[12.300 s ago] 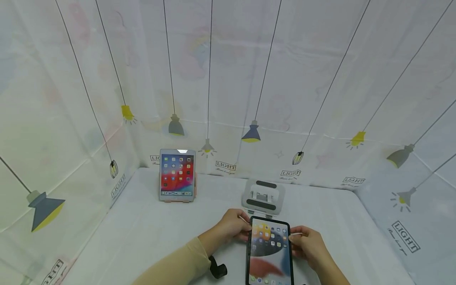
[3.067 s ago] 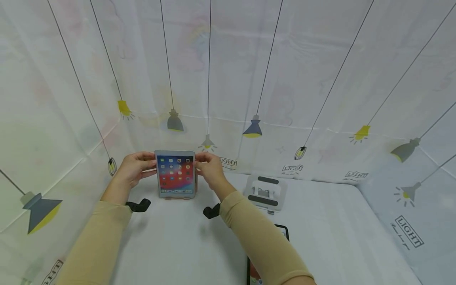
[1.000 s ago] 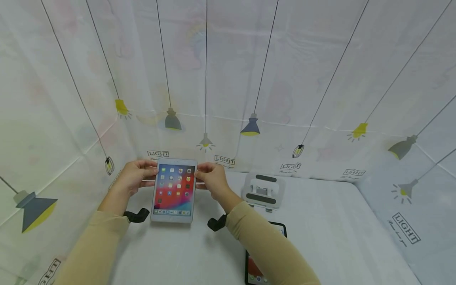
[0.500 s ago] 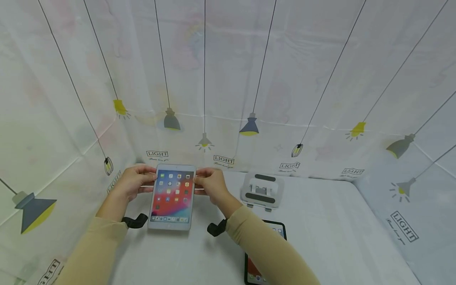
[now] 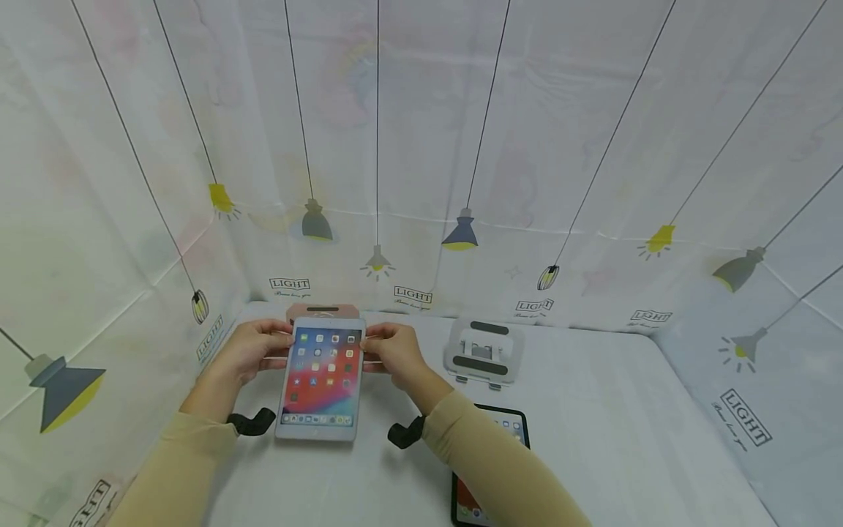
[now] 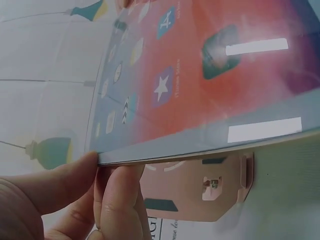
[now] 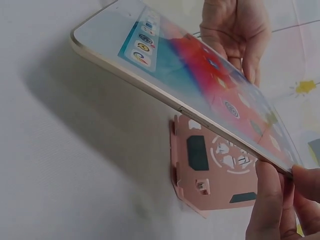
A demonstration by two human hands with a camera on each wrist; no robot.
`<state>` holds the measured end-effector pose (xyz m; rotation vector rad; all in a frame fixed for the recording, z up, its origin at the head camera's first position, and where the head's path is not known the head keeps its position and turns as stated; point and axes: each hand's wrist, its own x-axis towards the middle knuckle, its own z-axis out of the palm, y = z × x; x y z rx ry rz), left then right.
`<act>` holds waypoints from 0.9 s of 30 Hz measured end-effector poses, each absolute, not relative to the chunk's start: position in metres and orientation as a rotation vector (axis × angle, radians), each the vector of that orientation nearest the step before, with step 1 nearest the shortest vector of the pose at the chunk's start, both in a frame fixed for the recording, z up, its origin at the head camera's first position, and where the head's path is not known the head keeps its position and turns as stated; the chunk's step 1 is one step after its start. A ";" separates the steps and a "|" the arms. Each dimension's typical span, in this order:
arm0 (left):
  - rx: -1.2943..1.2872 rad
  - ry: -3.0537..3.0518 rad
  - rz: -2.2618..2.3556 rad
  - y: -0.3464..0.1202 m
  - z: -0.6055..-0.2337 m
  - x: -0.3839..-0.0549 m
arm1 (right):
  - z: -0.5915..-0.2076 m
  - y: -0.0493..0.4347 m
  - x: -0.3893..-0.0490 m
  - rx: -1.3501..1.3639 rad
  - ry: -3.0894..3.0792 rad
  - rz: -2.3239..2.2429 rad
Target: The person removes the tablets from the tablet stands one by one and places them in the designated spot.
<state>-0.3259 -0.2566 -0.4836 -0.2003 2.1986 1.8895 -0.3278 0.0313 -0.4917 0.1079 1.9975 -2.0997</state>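
A white-framed tablet with a lit home screen hangs above the white table, tilted, between both hands. My left hand pinches its left edge near the top, thumb on the front and fingers behind. On the opposite edge my right hand pinches it the same way. Behind the tablet stands a rose-gold tablet stand, mostly hidden by it in the head view. In the right wrist view the stand's plate shows cut-outs and dark pads, apart from the tablet's underside.
A silver-grey tablet stand stands at the back, right of centre. In front of it lies a black-framed tablet, partly covered by the right sleeve. Fabric walls printed with lamps enclose the table at back and sides.
Earlier both hands were at the black-framed tablet; then they gripped the white tablet on its stand. It has since come off the stand, forward and lower, uncovering the rose-gold stand's top.
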 end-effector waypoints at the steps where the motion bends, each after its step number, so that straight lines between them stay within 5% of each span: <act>1: -0.199 2.192 1.890 -0.256 -0.485 -0.326 | -0.492 0.032 -0.327 0.111 1.998 -2.097; 27: -0.214 2.100 1.868 -0.241 -0.516 -0.305 | -0.515 0.050 -0.303 0.223 2.022 -1.961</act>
